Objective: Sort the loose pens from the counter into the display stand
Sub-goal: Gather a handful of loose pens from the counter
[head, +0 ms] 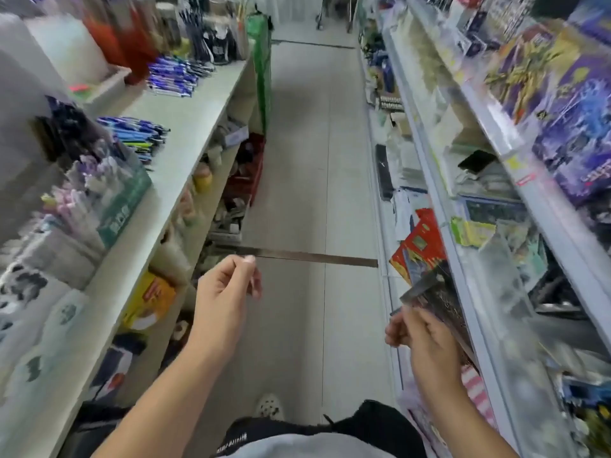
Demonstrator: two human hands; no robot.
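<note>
Two piles of loose blue pens lie on the white counter [185,127] at left, one pile [173,76] farther back and one pile [139,137] nearer. A green-fronted display stand [124,206] holding pastel pens stands on the counter closer to me. My left hand [226,292] hovers over the aisle beside the counter's edge, fingers curled with thumb and forefinger together; nothing shows between them. My right hand [426,338] grips a dark flat packet [433,292] in shiny wrap, close to the right-hand shelves.
Dark pens stand in holders [201,31] at the counter's far end. Lower shelves under the counter hold boxes and bags [150,299]. Shelving on the right [439,180] carries packaged goods. A tiled aisle [314,160] runs between them. The frame is motion-blurred.
</note>
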